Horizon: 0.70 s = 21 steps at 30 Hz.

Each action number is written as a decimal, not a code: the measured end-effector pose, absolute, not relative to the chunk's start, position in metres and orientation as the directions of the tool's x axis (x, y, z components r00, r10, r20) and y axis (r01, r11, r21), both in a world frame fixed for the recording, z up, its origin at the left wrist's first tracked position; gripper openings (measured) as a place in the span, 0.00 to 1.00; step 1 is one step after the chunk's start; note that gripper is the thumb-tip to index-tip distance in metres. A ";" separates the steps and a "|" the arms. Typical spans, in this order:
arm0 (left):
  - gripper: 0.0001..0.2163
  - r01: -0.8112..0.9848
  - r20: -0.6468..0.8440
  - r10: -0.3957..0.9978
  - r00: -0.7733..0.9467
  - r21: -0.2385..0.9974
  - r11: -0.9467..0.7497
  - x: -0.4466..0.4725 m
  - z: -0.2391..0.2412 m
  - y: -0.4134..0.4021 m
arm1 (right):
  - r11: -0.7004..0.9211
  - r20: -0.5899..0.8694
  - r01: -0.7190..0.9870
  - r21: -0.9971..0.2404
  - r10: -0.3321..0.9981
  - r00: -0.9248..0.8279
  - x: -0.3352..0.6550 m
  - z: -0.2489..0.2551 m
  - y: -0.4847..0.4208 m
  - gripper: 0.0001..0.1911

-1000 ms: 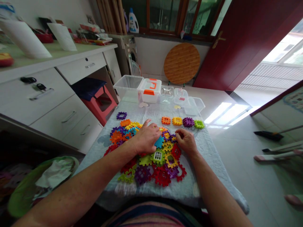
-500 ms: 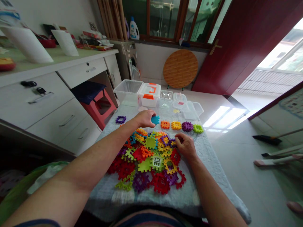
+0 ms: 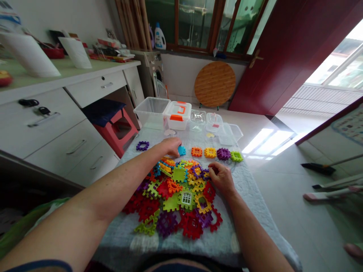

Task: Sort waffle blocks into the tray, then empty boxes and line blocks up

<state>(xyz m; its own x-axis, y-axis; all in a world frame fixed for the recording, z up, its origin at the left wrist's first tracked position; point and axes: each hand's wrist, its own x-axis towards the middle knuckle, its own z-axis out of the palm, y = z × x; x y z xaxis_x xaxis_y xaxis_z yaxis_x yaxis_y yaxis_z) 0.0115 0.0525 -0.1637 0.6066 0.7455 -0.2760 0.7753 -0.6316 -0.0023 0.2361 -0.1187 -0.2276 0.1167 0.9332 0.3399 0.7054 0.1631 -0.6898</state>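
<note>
My left hand (image 3: 172, 146) is closed on a blue interlocking building tile (image 3: 182, 150), low over the cloth behind the pile. To its right runs a row of notched tiles: an orange tile (image 3: 196, 152), a yellow tile (image 3: 210, 152), a purple tile (image 3: 224, 153) and a green tile (image 3: 236, 156). A purple frame tile (image 3: 142, 146) lies alone at the left. My right hand (image 3: 221, 176) rests with curled fingers at the right edge of the mixed tile pile (image 3: 179, 174), against a dark purple piece; its grip is partly hidden.
Behind the row stand a clear open bin (image 3: 151, 109), a lidded box with orange latches (image 3: 178, 116) and smaller clear containers (image 3: 214, 121). A pink stool (image 3: 120, 128) and white drawers (image 3: 76, 143) are left of the cloth-covered table (image 3: 249, 211).
My left hand has lowered with the blue tile and shifted slightly left, bringing it toward the cloth at the row's left end. My right hand has stayed nearly in place at the pile.
</note>
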 end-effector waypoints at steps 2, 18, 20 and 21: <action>0.20 0.774 -0.264 0.746 0.612 0.005 -0.633 0.009 -0.167 0.053 | 0.162 0.340 0.706 -0.689 0.933 0.118 0.236 -0.227 -0.119 0.09; 0.22 0.750 -0.195 0.726 0.660 0.104 -0.653 0.019 -0.176 0.059 | 0.160 0.339 0.711 -0.685 0.934 0.116 0.236 -0.224 -0.120 0.10; 0.23 0.749 -0.202 0.723 0.660 0.107 -0.654 0.021 -0.176 0.060 | 0.156 0.335 0.710 -0.687 0.935 0.118 0.236 -0.224 -0.120 0.09; 0.23 0.749 -0.205 0.723 0.660 0.108 -0.653 0.022 -0.177 0.060 | 0.155 0.333 0.709 -0.688 0.936 0.118 0.236 -0.224 -0.120 0.09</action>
<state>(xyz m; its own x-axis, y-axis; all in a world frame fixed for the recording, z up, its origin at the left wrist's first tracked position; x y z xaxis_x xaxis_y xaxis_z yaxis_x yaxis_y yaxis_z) 0.0217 0.0604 -0.1768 0.6599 0.7227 -0.2054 0.7493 -0.6534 0.1078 0.2359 -0.1197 -0.2243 0.1184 0.9356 0.3327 0.7092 0.1548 -0.6878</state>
